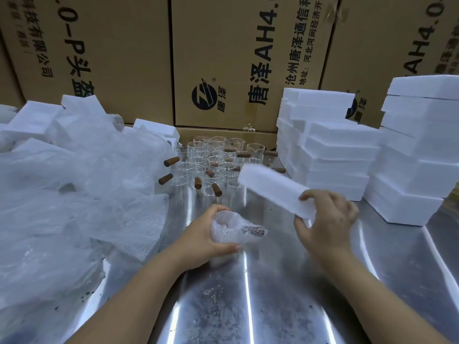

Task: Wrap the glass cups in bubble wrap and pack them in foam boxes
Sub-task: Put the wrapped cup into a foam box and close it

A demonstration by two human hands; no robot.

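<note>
bubble-wrapped glass cup (234, 229), brown handle showing through the wrap at its right end, lies in the left hand (203, 235): thumb curled beneath, fingers curled over the top, low over the shiny steel table (248, 299). right hand (325, 219) is raised beside it, fingers pinching the near end of a blurred white foam slab (270, 186) tilted away. tall brown cardboard cartons (236, 58) behind read "唐泽 ah4".

Left hand (203, 234) grips bubble-wrapped cup (234, 229); right hand (325, 219) holds foam piece (273, 187) above steel table (248, 306).
</note>
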